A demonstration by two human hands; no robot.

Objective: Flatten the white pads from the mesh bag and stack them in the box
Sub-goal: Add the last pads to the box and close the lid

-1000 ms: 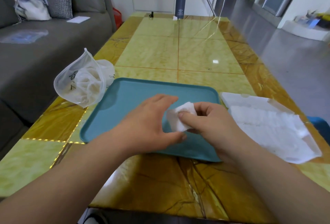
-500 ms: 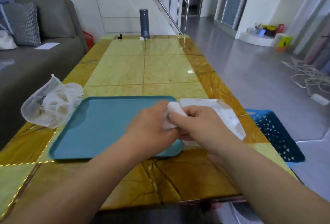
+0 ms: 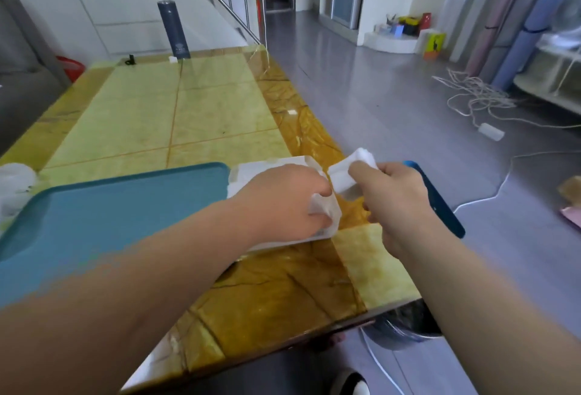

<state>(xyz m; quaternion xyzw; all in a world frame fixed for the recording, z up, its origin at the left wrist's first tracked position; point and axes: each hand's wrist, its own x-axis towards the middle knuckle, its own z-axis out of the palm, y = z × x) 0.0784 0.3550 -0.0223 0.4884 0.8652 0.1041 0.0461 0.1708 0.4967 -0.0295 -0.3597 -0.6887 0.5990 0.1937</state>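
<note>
One white pad (image 3: 349, 171), pinched in the right hand's (image 3: 396, 196) fingers, hovers just right of the box (image 3: 270, 168), whose edge the left hand's (image 3: 283, 202) curled fingers grip; stacking looks next, needing flat placement.

Bare yellow tabletop (image 3: 213, 111) lies open across the far half, with a tall grey flask (image 3: 173, 29) at its far edge. Nearer, a teal tray (image 3: 125, 206) fills the left. At the right, the left hand (image 3: 279, 202) grips the white box (image 3: 267, 168), and the right hand (image 3: 396, 196) just beside it holds a white pad (image 3: 349, 168).

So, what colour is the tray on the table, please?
The tray is teal blue; the head view shows it.
</note>
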